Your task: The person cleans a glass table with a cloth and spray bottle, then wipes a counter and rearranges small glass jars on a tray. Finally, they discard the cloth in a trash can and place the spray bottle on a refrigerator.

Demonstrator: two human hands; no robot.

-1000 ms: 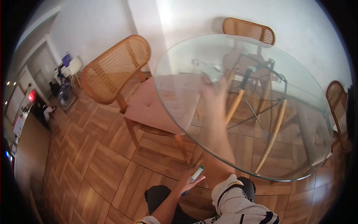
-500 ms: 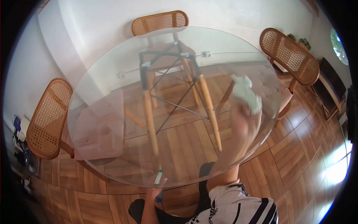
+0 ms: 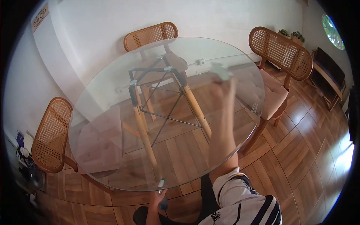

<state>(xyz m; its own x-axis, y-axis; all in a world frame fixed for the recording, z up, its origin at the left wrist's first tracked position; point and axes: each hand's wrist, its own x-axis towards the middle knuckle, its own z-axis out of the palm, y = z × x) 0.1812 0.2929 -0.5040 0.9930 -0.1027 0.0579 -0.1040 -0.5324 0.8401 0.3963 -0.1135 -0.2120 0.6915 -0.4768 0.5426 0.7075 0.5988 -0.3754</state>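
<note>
The round glass tabletop (image 3: pixel 180 150) fills the middle of the view, with wooden table legs (image 3: pixel 144 131) and black metal braces showing through it. My right hand (image 3: pixel 222 85) reaches over the glass toward its far right part, closed on a pale green cloth (image 3: pixel 221 70); both are blurred. Low at the near rim, my left hand (image 3: pixel 156 197) is wrapped round a bottle (image 3: pixel 163 204) with a white and green top and a bluish body. Part of that bottle hides behind my fingers and the glass edge.
Cane-backed chairs stand around the table: one left (image 3: pixel 52 131), one at the back (image 3: pixel 152 35) and one right (image 3: pixel 281 52). Potted plants (image 3: pixel 297 36) and a dark-screened low stand (image 3: pixel 329 71) are farther right. A white wall socket (image 3: pixel 201 62) sits behind.
My right hand has swept the cloth leftward and farther away over the glass. The left hand stays near the front rim with the bottle. The whole view has shifted a little.
</note>
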